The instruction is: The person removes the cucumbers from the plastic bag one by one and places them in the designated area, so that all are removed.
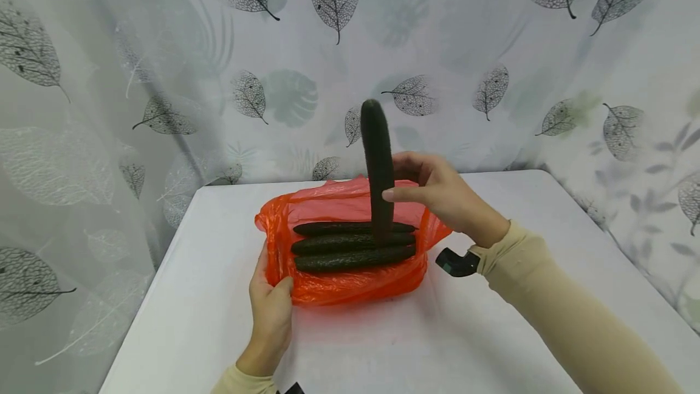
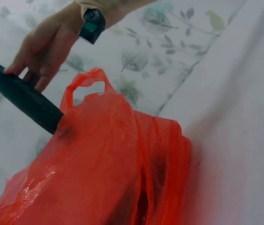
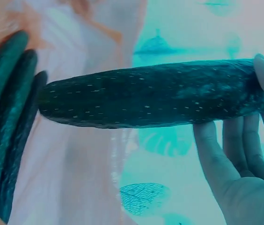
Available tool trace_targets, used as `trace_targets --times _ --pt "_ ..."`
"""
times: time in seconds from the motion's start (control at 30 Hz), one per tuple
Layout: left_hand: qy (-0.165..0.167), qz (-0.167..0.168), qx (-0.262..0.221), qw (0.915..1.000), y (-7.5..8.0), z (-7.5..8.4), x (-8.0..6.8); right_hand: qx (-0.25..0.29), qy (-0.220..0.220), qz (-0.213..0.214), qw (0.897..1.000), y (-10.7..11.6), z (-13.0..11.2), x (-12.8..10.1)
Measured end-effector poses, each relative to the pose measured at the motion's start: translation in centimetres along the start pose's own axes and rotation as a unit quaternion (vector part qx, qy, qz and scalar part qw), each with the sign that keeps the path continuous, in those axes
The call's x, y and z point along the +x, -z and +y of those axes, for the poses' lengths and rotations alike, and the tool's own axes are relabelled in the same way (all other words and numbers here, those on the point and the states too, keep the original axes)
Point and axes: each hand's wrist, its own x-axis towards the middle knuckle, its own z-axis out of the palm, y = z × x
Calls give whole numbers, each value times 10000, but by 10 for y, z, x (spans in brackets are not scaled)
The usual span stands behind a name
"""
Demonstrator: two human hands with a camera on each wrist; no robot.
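Dark green skin covers the held cucumber (image 1: 377, 163), which stands near-upright in the right hand (image 1: 432, 190), its top end leaning slightly left. Right grip: closed around the cucumber, thumb on one side and fingers on the other. Left grip: the left hand (image 1: 270, 312) pinches the left end of the red plastic bag (image 1: 350, 290), thumb outside; the remaining fingers are mostly hidden. The held cucumber's lower end is at the bag's opening; whether it touches the contents cannot be determined. Bag contents: three cucumbers (image 1: 339, 244), laid lengthwise, side by side. Fine pale flecks on the held cucumber are resolved in the right wrist view only. A raised handle loop (image 2: 87, 82) is distinct in the left wrist view, where the bag wall conceals the contents. The bag rests on a white surface (image 1: 180, 297). Behind it hangs a leaf-printed backdrop (image 1: 295, 99). A beige sleeve (image 1: 525, 272) covers the right forearm.
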Motion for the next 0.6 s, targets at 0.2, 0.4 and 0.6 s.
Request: trace_targets --times 0.2,0.4,0.6 --pt "110 -57 57 9999 0 -2 -1 865 268 332 9953 15 -21 0" --pt "172 -110 29 9998 0 -3 -1 1257 614 701 9877 37 -46 -1" --pt "235 -158 40 9996 1 -3 -2 1495 775 1015 9805 54 -58 -4"
